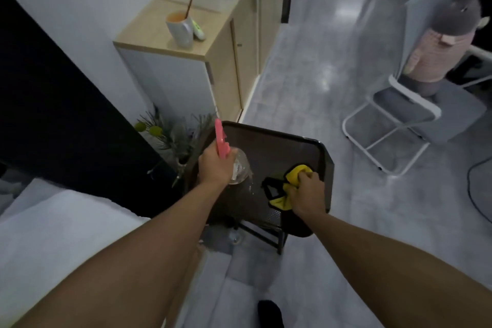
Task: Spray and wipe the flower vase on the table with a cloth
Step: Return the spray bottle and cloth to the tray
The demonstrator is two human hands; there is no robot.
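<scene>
Left hand (214, 165) grips the pink sprayer (221, 141), right hand (306, 192) bunches the cloth (294, 176); aim squarely at the vase (183, 141), I'd say.

Table (279, 146): middle, in front of the person, beside the bed (66, 234) at its left.
Spray bottle (239, 168): on the table's left part, under the left hand (215, 168).
Cloth (290, 184): on the table's right part, under the right hand (307, 194).
Flowers (173, 136): left of the table, just beside it.
Cabinet (191, 61): behind the table, bearing a cup (181, 28).
Chair (404, 104): right, well apart.
</scene>
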